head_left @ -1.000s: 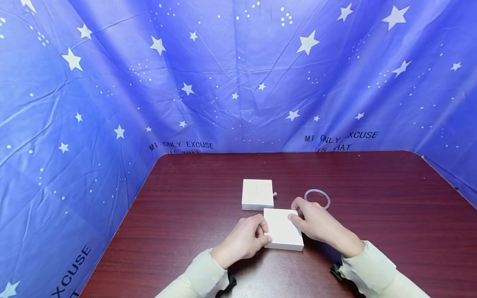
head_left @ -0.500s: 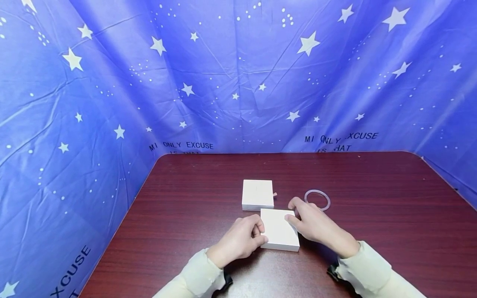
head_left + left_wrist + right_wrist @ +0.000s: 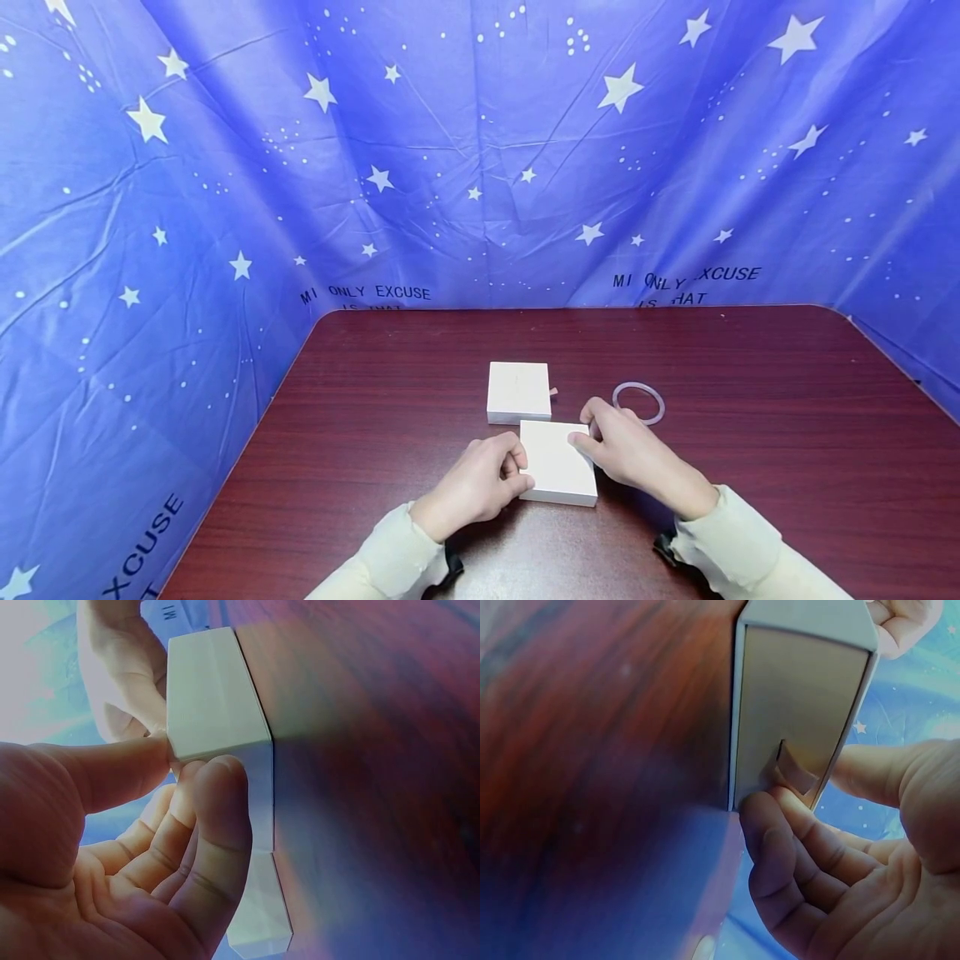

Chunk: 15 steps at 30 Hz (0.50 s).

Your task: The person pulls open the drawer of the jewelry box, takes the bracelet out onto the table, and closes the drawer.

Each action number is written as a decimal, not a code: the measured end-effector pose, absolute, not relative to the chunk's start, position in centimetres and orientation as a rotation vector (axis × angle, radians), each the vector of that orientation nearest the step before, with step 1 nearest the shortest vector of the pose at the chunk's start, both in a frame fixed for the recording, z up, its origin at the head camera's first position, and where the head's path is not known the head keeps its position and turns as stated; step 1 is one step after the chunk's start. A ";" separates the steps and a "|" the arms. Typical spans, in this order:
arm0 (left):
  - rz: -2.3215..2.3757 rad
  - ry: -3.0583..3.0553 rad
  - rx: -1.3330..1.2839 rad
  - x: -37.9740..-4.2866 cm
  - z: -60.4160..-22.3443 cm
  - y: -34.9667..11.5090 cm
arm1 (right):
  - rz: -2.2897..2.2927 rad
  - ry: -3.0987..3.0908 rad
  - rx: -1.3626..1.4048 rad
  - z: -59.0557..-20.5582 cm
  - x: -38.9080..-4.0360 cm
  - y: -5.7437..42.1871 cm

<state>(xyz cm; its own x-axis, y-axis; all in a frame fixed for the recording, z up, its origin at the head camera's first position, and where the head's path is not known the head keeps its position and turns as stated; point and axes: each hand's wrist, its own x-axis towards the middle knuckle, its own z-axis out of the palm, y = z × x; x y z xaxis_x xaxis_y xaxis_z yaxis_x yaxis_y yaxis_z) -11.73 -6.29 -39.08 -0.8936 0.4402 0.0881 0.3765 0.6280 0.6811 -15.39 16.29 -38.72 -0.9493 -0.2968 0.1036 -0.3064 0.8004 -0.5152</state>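
Observation:
A flat white drawer box (image 3: 557, 464) lies on the table between both hands. Its tan drawer front (image 3: 799, 705), fitted with a small ribbon tab (image 3: 795, 774), faces right and sits flush within the sleeve. My left hand (image 3: 480, 482) grips the box's left side, thumb at the top edge and curled fingers against the end face. My right hand (image 3: 637, 450) holds the far right corner, thumb on top. In the right wrist view its fingertips are right beside the ribbon tab.
A second white box (image 3: 518, 387), with a ribbon tab on its right, stands just behind. A pale purple bangle (image 3: 654, 398) lies past my right hand, which partly covers it. Starry blue cloth (image 3: 480, 150) hangs behind the dark red wooden table (image 3: 375, 375).
Both hands and the held white box have shifted slightly left. The second box and the bangle have stayed in place.

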 end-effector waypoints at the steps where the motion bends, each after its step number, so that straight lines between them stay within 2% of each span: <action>1: 1.124 2.755 0.690 -11.7 -39.1 -6.3 | 0.853 -2.964 0.496 -38.7 -15.4 16.3; 15: 1.127 2.758 0.674 -11.5 -39.1 -6.9 | 0.880 -2.918 0.506 -39.1 -15.2 15.9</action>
<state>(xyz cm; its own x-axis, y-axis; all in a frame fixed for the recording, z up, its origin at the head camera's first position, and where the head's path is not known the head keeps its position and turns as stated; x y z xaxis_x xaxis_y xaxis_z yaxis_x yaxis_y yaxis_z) -11.48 -6.85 -39.12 -0.8991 0.4297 0.0840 0.3656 0.6312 0.6841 -15.22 15.91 -39.12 -0.9449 -0.2946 0.1426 -0.3243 0.7843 -0.5289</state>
